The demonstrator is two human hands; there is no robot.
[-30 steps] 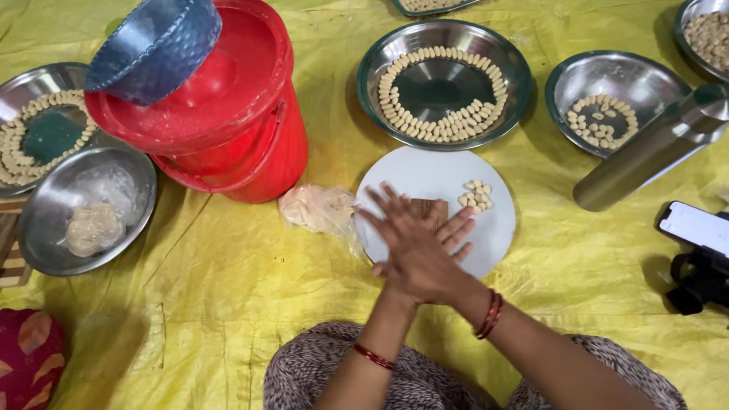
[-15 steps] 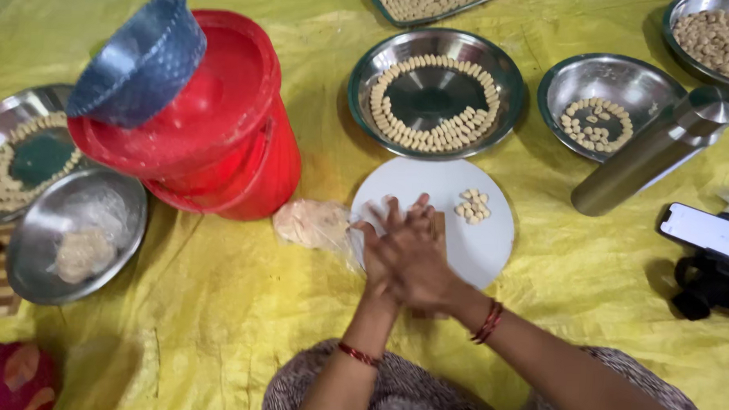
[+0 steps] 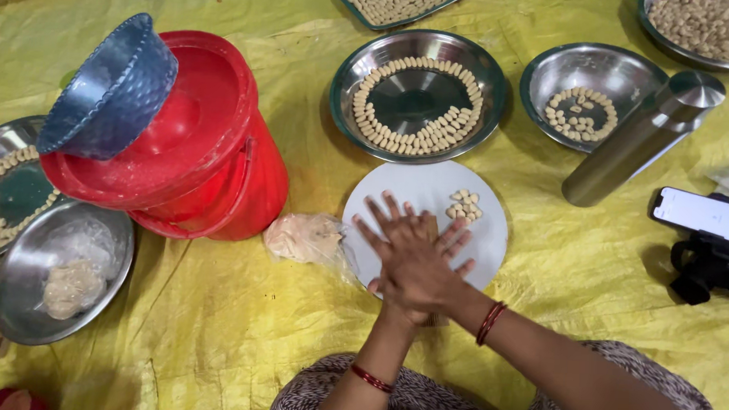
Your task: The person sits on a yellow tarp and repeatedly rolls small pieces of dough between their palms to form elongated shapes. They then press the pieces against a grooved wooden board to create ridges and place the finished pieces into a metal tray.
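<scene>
My hands are pressed flat together, palm on palm, over the near edge of a round white plate (image 3: pixel 484 239). My right hand (image 3: pixel 407 260) lies on top with its fingers spread toward the upper left. Of my left hand (image 3: pixel 455 240) only the fingertips show beneath it, pointing to the upper right. Whatever lies between the palms is hidden. A small heap of pale shaped dough pieces (image 3: pixel 464 205) sits on the far part of the plate. A lump of dough in clear plastic (image 3: pixel 304 237) lies just left of the plate on the yellow sheet.
Beyond the plate stand a steel dish ringed with dough pieces (image 3: pixel 418 97), a steel bowl (image 3: pixel 587 75) and a steel cylinder (image 3: pixel 642 139). At the left are a red bucket (image 3: pixel 219 166), a blue bowl (image 3: pixel 111 87) and a steel bowl of dough (image 3: pixel 58 274). A phone (image 3: pixel 704 216) lies on the right.
My palms have rubbed against each other, the upper hand sliding slightly across the lower one. They stay over the white plate. The view has shifted a little.
</scene>
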